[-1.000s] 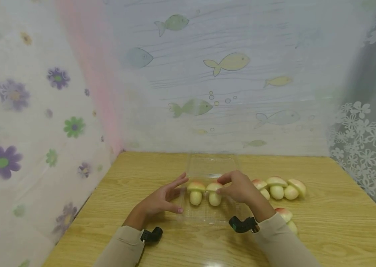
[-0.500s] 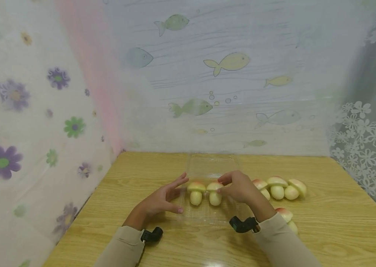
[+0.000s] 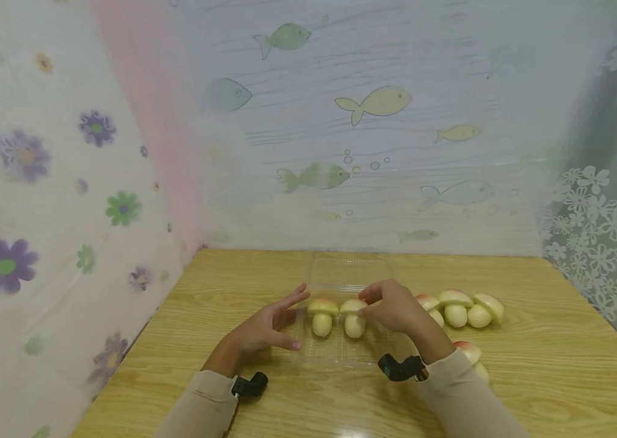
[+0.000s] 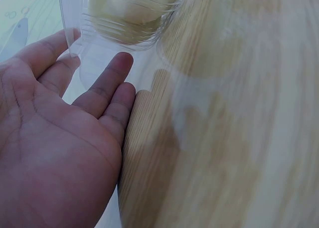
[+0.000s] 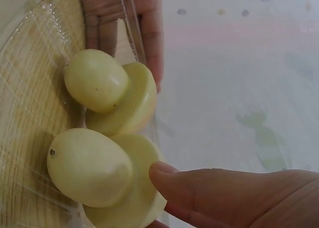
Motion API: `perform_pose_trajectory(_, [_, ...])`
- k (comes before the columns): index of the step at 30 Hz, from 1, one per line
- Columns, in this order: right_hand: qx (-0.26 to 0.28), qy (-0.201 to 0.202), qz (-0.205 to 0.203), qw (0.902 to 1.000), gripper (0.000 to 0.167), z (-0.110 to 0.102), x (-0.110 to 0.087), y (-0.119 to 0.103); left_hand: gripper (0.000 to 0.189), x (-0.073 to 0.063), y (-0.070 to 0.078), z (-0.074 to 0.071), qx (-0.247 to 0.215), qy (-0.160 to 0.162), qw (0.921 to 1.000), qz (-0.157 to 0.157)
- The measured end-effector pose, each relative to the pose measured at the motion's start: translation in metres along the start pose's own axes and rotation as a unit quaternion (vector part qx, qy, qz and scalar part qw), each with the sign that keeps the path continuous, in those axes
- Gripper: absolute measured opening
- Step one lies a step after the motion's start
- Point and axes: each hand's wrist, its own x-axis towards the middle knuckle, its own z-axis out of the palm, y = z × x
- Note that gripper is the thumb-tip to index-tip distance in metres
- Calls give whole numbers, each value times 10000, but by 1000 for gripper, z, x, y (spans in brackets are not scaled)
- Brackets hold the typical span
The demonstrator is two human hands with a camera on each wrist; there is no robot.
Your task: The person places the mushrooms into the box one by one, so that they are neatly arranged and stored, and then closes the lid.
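Head view: hardly anything has changed over the last 1 second; the right hand [image 3: 396, 311] keeps pinching the cap of the held mushroom [image 3: 354, 326], in the clear container [image 3: 335, 354] between the hands, suggesting fine placing. The other mushroom [image 3: 321, 325] lies nearer the left hand [image 3: 265, 325], and 4 loose mushrooms [image 3: 454, 313] sit to the right hand's right

Left wrist view: left fingers extended, gripping nothing, beside the container's wall

Right wrist view: the right thumb [image 5: 192, 185] presses the held cap, the other mushroom just beside

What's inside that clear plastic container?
Inside are a left mushroom and a right mushroom, side by side. The right hand covers part of the right one's cap; anything behind that hand is hidden.
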Motion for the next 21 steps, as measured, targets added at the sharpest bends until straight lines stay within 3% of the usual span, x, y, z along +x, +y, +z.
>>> perform_pose_trajectory(21, [-35,-61,-101,9999,36,-3,-3,-2,104,0,1,0,35,2,10000,-25])
